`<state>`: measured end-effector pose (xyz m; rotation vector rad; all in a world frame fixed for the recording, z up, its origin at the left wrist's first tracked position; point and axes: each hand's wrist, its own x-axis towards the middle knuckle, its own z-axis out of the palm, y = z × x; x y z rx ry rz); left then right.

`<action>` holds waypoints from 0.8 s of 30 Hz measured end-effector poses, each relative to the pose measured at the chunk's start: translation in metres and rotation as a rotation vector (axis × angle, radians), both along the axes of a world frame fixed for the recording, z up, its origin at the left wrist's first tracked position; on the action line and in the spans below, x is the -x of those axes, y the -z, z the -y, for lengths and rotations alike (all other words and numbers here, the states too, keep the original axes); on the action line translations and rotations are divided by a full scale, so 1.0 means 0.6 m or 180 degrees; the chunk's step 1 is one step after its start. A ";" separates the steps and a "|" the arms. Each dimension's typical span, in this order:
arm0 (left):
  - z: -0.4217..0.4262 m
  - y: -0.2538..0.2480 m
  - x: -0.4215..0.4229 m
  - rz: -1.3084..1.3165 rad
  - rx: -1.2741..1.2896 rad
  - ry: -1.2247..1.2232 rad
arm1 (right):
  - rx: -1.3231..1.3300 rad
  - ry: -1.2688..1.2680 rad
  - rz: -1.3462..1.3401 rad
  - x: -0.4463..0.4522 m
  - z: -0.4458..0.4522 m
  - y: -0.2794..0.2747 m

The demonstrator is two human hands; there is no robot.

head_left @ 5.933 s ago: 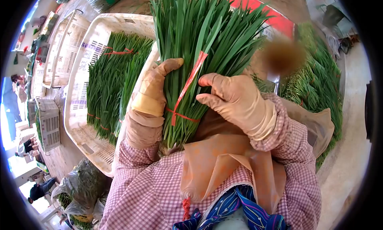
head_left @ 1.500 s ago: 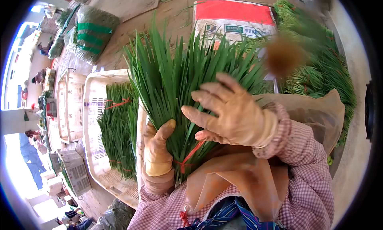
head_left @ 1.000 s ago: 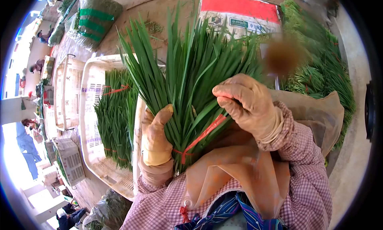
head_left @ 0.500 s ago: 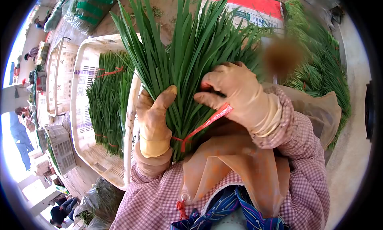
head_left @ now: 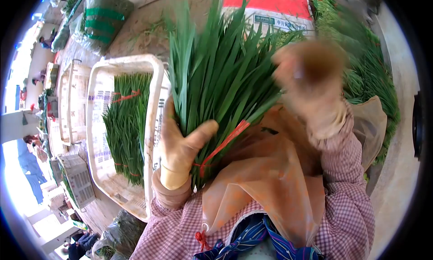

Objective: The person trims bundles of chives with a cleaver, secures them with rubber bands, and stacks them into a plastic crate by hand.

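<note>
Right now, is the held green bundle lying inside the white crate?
No, the left hand grips the green bundle outside the white crate.

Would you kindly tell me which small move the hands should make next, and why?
Perhaps bring the right hand in against the right side of the leafy green bundle to gather it: that hand is raised and blurred, while the left hand grips from the left and the bundle fans out above the red tie.

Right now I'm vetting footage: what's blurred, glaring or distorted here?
In the head view, the right hand is smeared, overlapped by an out-of-focus brown blob; the left hand looks clearer; glare whites out patches at far left; the scene curves at its edges, with black corners.
</note>
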<state>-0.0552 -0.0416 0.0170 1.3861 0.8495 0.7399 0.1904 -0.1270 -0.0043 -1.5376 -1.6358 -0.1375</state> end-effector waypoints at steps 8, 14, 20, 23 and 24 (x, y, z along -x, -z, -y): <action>-0.018 -0.057 -0.001 -0.1793 -0.2407 0.0123 | 0.1007 -0.0032 0.1219 0.073 -0.026 0.029; -0.001 -0.031 -0.047 -0.2807 -0.4501 0.1371 | 0.1346 -0.0172 0.0794 0.033 -0.021 0.066; 0.014 0.022 -0.020 -0.2518 -0.4209 0.0923 | 0.1414 0.1330 0.0059 -0.155 -0.027 0.132; 0.030 0.032 -0.017 -0.2618 -0.4070 0.0848 | 0.0161 0.1880 -0.1052 -0.211 0.028 0.064; 0.034 0.035 -0.017 -0.2627 -0.4042 0.0835 | 0.0077 0.1592 -0.1561 -0.204 0.048 0.031</action>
